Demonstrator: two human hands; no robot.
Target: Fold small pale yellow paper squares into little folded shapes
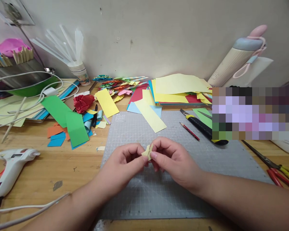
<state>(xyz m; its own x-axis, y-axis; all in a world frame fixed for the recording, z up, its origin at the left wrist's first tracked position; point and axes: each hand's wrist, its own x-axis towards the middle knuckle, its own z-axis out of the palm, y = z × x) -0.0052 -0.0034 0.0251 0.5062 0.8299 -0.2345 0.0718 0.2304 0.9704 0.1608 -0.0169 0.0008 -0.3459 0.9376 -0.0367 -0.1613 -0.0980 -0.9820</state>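
A small folded piece of pale yellow paper (147,152) is pinched between both hands above the grey cutting mat (135,195). My left hand (127,162) is closed on its left side, thumb and index finger pressed together at the edge. On the right side, my right hand (172,158) grips the same paper with thumb and fingertips. The curled lower fingers of both hands are partly hidden. Beyond the hands, a pale yellow strip (151,116) lies across the mat's back edge. A red pencil (189,131) rests to the right of it.
A black and yellow utility knife (202,126) and scissors (271,163) lie to the right. At the left are a white glue gun (11,166), its cord and green paper strips (75,128). Stacked paper (180,85), a red crumpled flower (83,102) and paper cups (79,73) stand behind.
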